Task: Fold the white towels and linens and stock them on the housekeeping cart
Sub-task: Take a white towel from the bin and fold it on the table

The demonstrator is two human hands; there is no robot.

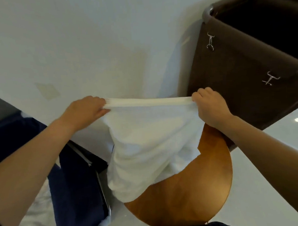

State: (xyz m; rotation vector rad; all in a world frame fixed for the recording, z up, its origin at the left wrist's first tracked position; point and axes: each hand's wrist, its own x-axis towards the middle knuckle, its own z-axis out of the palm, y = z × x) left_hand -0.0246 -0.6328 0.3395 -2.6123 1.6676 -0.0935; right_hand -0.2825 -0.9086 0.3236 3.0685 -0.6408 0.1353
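Holding a white towel (151, 139) taut along its top hem, with left hand (87, 108) and right hand (209, 105) well apart, fingers of each curled round a corner. Hangs in the air in front of the body, with the lower part over a round wooden tabletop (193, 197); cannot tell whether resting on it. Judged light, soft and limp: sags below the hem, holds no shape unaided, likely slumps on release of either corner. Judged not slippery, not fragile. Best gripped at the corners or along the thick rolled hem, as at present. Recorded to the right: a brown fabric hamper (239, 89) with metal hooks (210, 41), just beside the right hand, inside too dark to read. Recorded to the left: dark blue fabric (73, 178) on a metal frame (104, 194), with white linen (37, 215) beneath. Backed by a white wall (87, 38). Flagged as obstruction: small tabletop, hence little flat room for folding.
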